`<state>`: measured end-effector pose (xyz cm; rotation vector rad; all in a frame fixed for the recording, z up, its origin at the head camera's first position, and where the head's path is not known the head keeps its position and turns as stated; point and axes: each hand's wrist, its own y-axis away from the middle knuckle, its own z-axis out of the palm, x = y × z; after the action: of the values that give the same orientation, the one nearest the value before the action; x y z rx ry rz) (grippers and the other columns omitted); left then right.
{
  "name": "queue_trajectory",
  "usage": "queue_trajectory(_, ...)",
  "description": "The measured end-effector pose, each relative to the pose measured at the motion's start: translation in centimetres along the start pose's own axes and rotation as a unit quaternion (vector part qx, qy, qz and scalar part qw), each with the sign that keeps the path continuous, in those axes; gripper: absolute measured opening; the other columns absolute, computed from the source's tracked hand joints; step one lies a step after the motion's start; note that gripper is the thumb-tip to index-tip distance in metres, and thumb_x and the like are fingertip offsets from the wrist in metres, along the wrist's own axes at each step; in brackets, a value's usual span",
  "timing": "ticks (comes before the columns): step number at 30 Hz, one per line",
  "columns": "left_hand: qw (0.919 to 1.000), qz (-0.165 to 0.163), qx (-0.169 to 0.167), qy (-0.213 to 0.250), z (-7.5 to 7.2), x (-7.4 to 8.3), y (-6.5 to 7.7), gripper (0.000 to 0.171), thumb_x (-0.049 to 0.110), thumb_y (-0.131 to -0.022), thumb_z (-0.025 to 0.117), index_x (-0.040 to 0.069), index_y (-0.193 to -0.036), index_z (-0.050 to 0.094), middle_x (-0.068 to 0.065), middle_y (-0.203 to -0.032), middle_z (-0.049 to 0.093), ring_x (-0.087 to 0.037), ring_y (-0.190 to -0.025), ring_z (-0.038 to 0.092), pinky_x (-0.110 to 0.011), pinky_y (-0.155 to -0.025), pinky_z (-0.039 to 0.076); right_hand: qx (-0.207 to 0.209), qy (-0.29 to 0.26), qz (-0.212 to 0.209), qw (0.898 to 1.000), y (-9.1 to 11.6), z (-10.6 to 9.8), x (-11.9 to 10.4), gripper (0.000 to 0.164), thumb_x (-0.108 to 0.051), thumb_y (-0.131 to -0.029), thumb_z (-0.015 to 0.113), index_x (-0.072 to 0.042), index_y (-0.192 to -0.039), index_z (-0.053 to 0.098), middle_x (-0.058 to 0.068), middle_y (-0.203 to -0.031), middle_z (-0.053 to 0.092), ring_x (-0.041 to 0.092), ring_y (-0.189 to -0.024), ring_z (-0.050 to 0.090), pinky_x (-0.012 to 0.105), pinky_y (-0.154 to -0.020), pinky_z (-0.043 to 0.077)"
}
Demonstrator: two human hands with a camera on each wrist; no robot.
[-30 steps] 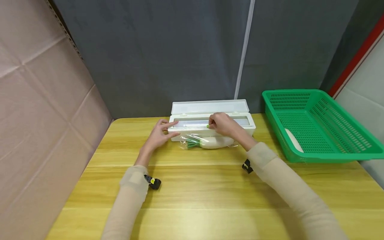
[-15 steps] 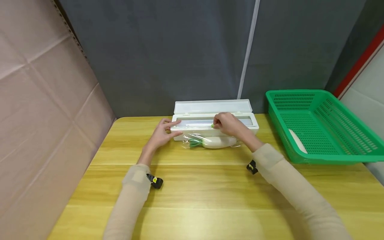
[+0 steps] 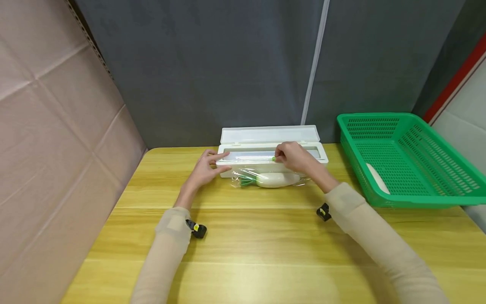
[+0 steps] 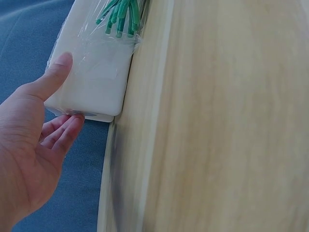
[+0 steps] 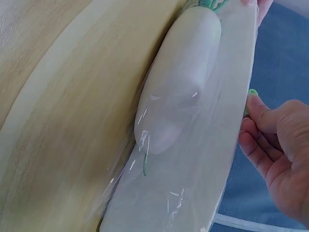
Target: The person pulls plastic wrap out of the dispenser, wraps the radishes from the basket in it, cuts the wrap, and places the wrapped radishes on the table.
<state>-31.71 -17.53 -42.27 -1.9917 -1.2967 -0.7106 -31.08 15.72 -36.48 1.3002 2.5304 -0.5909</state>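
A white cling film dispenser (image 3: pixel 322 157) lies at the table's far edge, its lid (image 3: pixel 269 135) tipped back. My left hand (image 3: pixel 201 171) holds the dispenser's left end, thumb on the front face and fingers at the end and top, as the left wrist view shows. Between thumb and fingers, my right hand (image 3: pixel 294 157) pinches a small green slide cutter (image 3: pixel 273 159) on the dispenser's front rail. Clear film (image 3: pixel 234 180) hangs over the front face and wraps round a white radish (image 3: pixel 277 180) with green stalks (image 5: pixel 207 4), which lies right before the dispenser.
A green plastic basket (image 3: pixel 425 201) stands at the right, with a white, elongated thing (image 3: pixel 377 179) inside against its left wall. Dark grey cloth (image 3: pixel 228 63) rises behind the wooden table (image 3: pixel 243 245). A pale pink cloth wall (image 3: pixel 57 147) borders the left side.
My right hand has slid a little to the right along the dispenser, taking the green slide cutter with it. My left hand keeps its place on the left end; the head view has shifted slightly.
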Motion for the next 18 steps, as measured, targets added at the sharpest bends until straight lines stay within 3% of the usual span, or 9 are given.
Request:
queue_trajectory(7,1.0,-0.003,-0.001,-0.001,-0.1,0.1,0.2,0.055,0.033,-0.09,0.078,0.022,-0.141,0.061,-0.014,-0.129,0.044,-0.033,-0.105,0.054,-0.046,-0.09,0.047,0.015,0.019,0.019,1.0,1.6,-1.1,1.5,0.005,0.0,-0.092,0.072,-0.001,-0.087,0.07,0.01,-0.084,0.068,0.023,-0.076,0.06,0.04,-0.071,0.052)
queue_trajectory(18,1.0,0.004,0.001,0.004,0.1,-0.2,0.0,0.055,0.031,-0.089,0.08,0.022,-0.14,0.062,-0.013,-0.127,0.044,-0.033,-0.106,0.054,-0.047,-0.095,0.047,0.04,0.038,0.016,0.998,4.2,-2.4,4.0,0.005,0.001,-0.09,0.072,0.002,-0.086,0.069,0.011,-0.081,0.067,0.024,-0.072,0.059,0.041,-0.069,0.052)
